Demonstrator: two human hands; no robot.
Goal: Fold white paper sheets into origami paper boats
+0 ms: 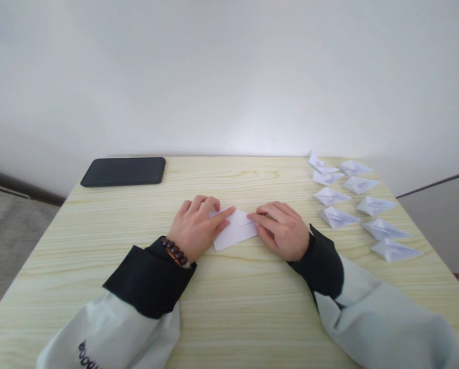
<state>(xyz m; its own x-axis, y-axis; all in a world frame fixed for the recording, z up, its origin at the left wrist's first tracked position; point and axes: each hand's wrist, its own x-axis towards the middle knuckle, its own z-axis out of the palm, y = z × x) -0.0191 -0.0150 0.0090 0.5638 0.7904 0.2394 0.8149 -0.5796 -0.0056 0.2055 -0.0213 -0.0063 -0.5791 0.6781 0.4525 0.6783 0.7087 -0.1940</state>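
Note:
A folded white paper (232, 236) lies on the table between my hands, with a small flap on its upper right side. My left hand (196, 223), wearing a dark beaded bracelet (174, 251) at the wrist, holds the paper's left part down, its thumb and index finger across the top and the other fingers curled at the far edge. At the right end, the bent fingers of my right hand (283, 229) pinch the flap. The fingertips cover part of both ends of the paper.
Several folded white paper boats (374, 205) stand in two columns on the right of the light wooden table (244, 318). A flat black phone-like slab (123, 171) lies at the back left. A white wall (229, 77) rises behind the table's far edge.

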